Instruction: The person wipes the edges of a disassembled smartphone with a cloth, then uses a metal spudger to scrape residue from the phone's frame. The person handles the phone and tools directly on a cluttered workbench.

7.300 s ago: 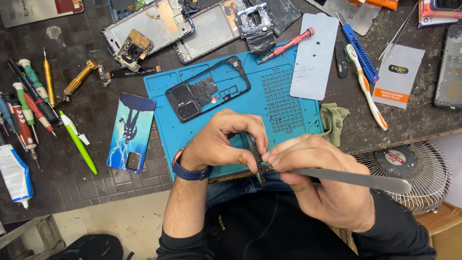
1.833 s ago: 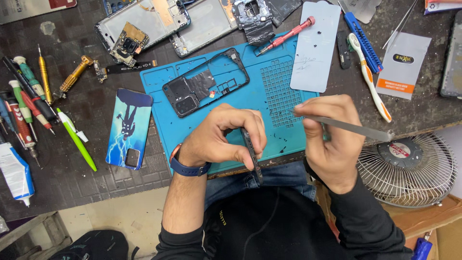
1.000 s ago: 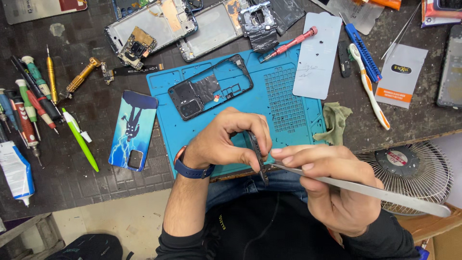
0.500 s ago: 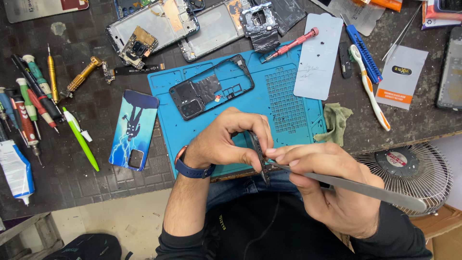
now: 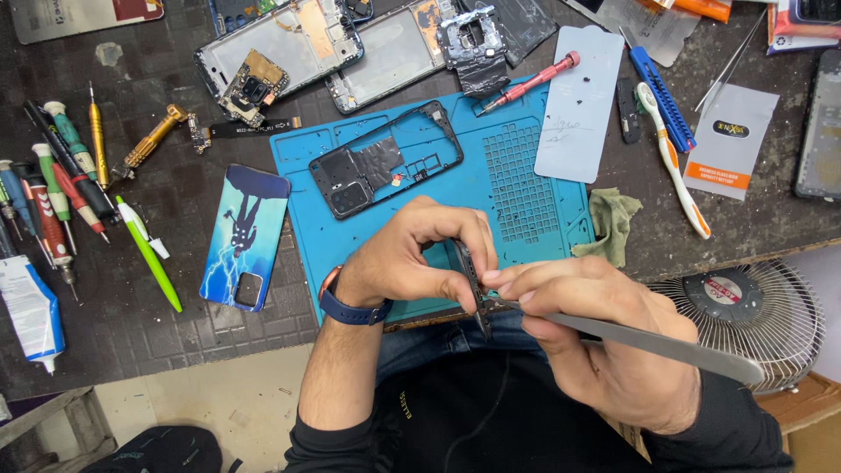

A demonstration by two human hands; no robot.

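My left hand grips a thin dark phone part edge-on, held over the near edge of the blue work mat. My right hand holds long steel tweezers, their tips touching the dark part near my left thumb. A blue watch band is on my left wrist. A black phone mid-frame lies on the mat beyond my hands.
Opened phones lie at the back. Several screwdrivers and a green pen are at left beside a blue phone case. A red screwdriver, toothbrush, rag and small fan are at right.
My right hand, lifted away with the tweezers 1.8 s ago, has come back to the dark part; since 0.5 s ago the hands have barely moved.
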